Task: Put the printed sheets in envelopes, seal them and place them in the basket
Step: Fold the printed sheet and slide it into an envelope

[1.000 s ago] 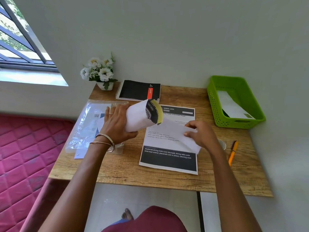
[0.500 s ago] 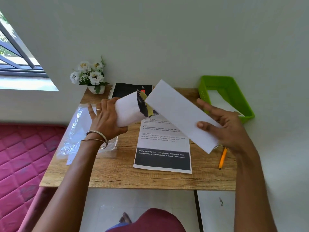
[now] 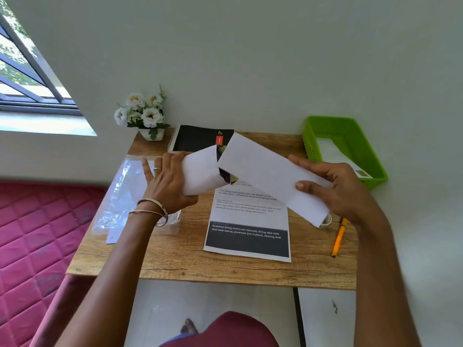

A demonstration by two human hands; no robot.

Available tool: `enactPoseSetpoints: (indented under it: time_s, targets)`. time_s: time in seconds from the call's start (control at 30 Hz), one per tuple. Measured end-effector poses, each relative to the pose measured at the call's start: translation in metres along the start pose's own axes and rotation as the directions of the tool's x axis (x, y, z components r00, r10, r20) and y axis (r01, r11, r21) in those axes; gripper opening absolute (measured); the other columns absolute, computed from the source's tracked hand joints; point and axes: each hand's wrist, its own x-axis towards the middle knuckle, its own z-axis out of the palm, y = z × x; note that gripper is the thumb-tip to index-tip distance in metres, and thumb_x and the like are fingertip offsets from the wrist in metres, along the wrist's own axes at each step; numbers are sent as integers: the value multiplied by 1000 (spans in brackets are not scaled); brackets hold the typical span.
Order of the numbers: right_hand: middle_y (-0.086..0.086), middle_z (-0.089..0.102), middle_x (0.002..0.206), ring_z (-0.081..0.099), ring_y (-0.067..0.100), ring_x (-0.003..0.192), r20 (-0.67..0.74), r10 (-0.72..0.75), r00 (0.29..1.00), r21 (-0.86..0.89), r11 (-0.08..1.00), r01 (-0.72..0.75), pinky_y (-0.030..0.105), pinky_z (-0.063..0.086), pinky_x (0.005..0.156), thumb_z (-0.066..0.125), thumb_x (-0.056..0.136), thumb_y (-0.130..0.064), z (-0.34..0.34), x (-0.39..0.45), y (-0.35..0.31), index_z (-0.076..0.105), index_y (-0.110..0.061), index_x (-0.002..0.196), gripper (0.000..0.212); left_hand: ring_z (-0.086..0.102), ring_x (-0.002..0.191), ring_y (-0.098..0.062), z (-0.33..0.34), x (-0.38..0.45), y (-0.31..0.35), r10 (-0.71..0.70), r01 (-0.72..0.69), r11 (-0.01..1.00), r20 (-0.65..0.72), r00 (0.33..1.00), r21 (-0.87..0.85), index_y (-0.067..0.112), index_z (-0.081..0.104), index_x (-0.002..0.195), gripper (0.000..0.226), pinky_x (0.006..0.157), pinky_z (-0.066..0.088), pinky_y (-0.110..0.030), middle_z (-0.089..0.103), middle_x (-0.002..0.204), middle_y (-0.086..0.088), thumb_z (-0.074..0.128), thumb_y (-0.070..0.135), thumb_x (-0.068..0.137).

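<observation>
A: What carries everything?

B: A wood-grain rectangular worktop (image 3: 175, 261) pushed against a pale wall. Off its left edge lies a magenta quilted mattress (image 3: 37, 234).

A: And the largest thing on it?

B: A crumpled clear plastic sleeve (image 3: 117, 196) along the left edge, with white paper inside. Next in size, a flat printed sheet with a black band (image 3: 246, 236) lies near the middle of the front edge. At the back right corner sits a bright green perforated plastic basket (image 3: 313, 144), and a white envelope (image 3: 333, 151) already lies in it.

A: What are the hands doing?

B: Both are raised above the worktop's middle. The right hand (image 3: 335, 189) holds a long white envelope (image 3: 270, 171) slanting toward the back, thumb on its near face, fingers curled behind it. The left hand (image 3: 167, 181) grips a folded printed sheet, white outside with black and yellow print at its end (image 3: 200, 169); its thumb and fingers are wrapped round the fold. That printed end meets the envelope's upper end; whether it is inside, I cannot tell.

A: Smaller things?

B: A black spiral notebook with a red label (image 3: 198, 139) at the back edge, a small white pot of white flowers (image 3: 144, 116) at the back left corner, and an orange pen (image 3: 338, 237) near the right edge.
</observation>
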Motion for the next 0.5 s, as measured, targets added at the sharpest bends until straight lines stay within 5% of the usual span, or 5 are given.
enactPoseSetpoints:
  time_s: [0.3, 0.4, 0.5]
  targets:
    - [-29, 66, 108, 63, -5, 96, -52, -9, 999, 130, 991, 15, 15, 53, 71, 70, 80, -7, 2, -7, -4, 63, -27, 118, 44, 34, 120, -37, -1, 0, -2, -48, 48, 999, 18, 999, -8, 10, 30, 133, 97, 107, 0, -67, 39, 125, -15, 80, 38, 55]
    - [-16, 63, 122, 59, -4, 109, 32, 20, 999, 83, 996, -23, 13, 50, 82, 70, 81, -5, 9, -2, -2, 61, -27, 121, 46, 35, 120, -38, -1, 0, 3, -7, 7, 1000, 9, 1000, -2, 15, 26, 132, 97, 105, -2, -67, 39, 124, -15, 81, 38, 55]
    - [-20, 64, 116, 61, 3, 108, 107, 64, 992, -30, 998, -61, 26, 50, 89, 70, 83, -8, 12, 4, -3, 60, -34, 119, 46, 37, 119, -38, 0, 0, 6, 47, -47, 999, 10, 999, 9, 22, 22, 127, 95, 105, 1, -70, 39, 123, -14, 80, 38, 54]
